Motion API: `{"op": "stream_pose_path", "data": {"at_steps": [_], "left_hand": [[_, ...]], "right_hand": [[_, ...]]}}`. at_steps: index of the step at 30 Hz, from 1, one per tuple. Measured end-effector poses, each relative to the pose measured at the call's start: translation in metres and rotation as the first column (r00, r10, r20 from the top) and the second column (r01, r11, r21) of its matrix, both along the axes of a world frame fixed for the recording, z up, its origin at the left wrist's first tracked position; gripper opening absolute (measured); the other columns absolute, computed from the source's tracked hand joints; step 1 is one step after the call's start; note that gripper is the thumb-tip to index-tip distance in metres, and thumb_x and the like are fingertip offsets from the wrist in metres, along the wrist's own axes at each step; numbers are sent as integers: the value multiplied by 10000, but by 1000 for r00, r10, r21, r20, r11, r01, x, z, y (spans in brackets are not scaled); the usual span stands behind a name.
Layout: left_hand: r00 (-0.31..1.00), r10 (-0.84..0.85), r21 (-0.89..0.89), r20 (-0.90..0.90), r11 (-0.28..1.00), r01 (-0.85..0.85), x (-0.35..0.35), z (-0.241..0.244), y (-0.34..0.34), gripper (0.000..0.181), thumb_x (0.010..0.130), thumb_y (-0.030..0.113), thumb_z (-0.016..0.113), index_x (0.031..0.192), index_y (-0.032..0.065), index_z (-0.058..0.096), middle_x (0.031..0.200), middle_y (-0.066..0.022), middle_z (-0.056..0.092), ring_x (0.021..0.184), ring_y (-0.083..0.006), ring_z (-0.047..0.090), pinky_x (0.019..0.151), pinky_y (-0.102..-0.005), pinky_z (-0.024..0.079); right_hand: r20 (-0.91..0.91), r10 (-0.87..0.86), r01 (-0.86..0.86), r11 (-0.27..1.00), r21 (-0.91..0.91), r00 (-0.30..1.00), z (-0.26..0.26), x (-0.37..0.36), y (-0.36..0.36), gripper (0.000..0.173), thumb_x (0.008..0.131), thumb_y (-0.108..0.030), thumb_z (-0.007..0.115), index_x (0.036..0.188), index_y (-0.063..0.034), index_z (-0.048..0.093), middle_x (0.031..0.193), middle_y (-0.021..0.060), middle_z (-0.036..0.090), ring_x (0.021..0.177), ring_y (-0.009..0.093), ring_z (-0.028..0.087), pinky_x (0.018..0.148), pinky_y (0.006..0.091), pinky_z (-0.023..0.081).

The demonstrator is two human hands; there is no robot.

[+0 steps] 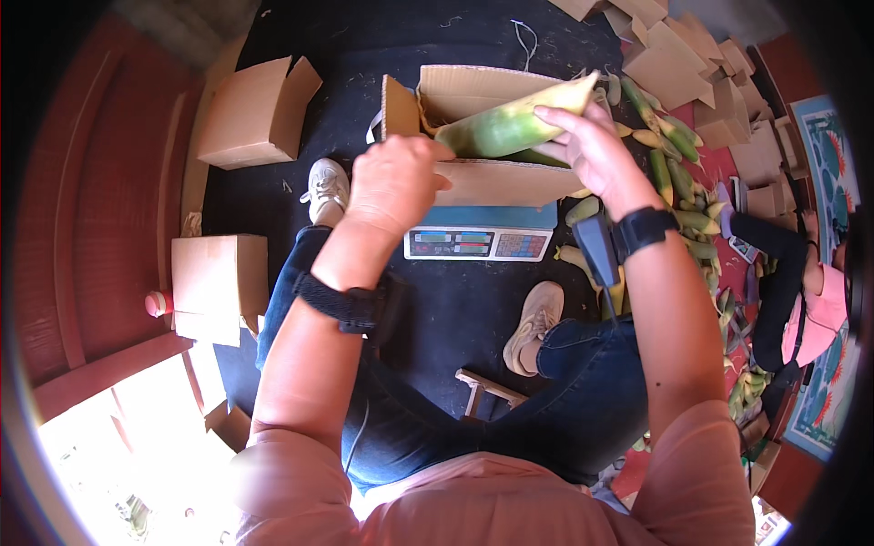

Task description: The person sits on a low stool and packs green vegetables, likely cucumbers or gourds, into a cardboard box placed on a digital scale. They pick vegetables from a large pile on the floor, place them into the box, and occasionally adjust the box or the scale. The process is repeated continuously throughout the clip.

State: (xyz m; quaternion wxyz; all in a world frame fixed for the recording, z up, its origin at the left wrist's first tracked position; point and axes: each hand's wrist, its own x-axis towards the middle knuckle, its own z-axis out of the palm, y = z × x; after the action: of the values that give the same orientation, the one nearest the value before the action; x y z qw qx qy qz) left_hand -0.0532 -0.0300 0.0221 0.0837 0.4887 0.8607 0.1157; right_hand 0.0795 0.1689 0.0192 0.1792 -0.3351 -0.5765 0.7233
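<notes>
A large green radish (505,130), pale at its tapered end, lies slanted over the mouth of an open cardboard box (505,181). My right hand (594,147) grips the radish by that pale end, fingers and thumb around it. The radish's thicker green end dips inside the box near its left side. My left hand (396,181) holds the box's near wall at the left corner, thumb outside and finger over the rim. Another green radish (539,157) shows partly inside the box. Beneath the box is a digital weighing scale (478,243) with displays and a keypad.
Many green radishes (676,177) lie piled on the right. Closed cartons stand on the left, one farther off (246,112), one nearer (215,283). More cardboard boxes (669,61) are heaped at the back right. A person in pink (816,321) sits at far right.
</notes>
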Motion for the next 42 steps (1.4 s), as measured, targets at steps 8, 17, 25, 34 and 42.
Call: {"op": "stream_pose_path", "data": {"at_steps": [8,17,25,34,42], "left_hand": [[996,-43,-6,75,999,44,0,-12,1,66,764,193,668,794,151,708,747,-92,665,753,-261,672,672,-357,536],[997,-76,42,11,996,75,2,-17,0,38,740,144,654,729,122,684,714,-94,657,714,-261,672,624,-352,537],[995,-88,51,-38,995,90,2,-15,0,49,733,89,626,718,110,668,712,-94,651,704,-259,673,613,-350,539],[994,-65,22,-87,997,67,5,-17,1,68,761,187,670,800,151,712,709,-64,649,675,-259,649,650,-353,521],[998,-52,47,-32,997,53,3,-18,10,86,773,199,664,836,167,714,753,-86,656,734,-266,657,683,-359,532]], "right_hand": [[825,53,-771,396,499,562,12,-11,23,457,763,-182,705,1162,-54,522,1133,162,580,1092,252,550,918,355,451],[978,207,-1000,23,21,26,-37,-57,14,870,822,-339,642,1452,-106,88,1459,204,237,1289,344,352,1051,399,322],[994,71,-990,120,80,89,-46,-48,5,944,829,-209,622,1456,-248,-84,1514,180,26,1335,411,243,1072,426,295],[956,257,-989,2,145,140,-41,-83,6,898,805,-371,656,1467,-182,80,1493,145,184,1343,308,270,1092,352,258],[993,113,-939,343,-10,31,-52,-115,1,696,841,-330,622,1427,-274,249,1206,143,569,1047,308,568,884,373,455]]}}
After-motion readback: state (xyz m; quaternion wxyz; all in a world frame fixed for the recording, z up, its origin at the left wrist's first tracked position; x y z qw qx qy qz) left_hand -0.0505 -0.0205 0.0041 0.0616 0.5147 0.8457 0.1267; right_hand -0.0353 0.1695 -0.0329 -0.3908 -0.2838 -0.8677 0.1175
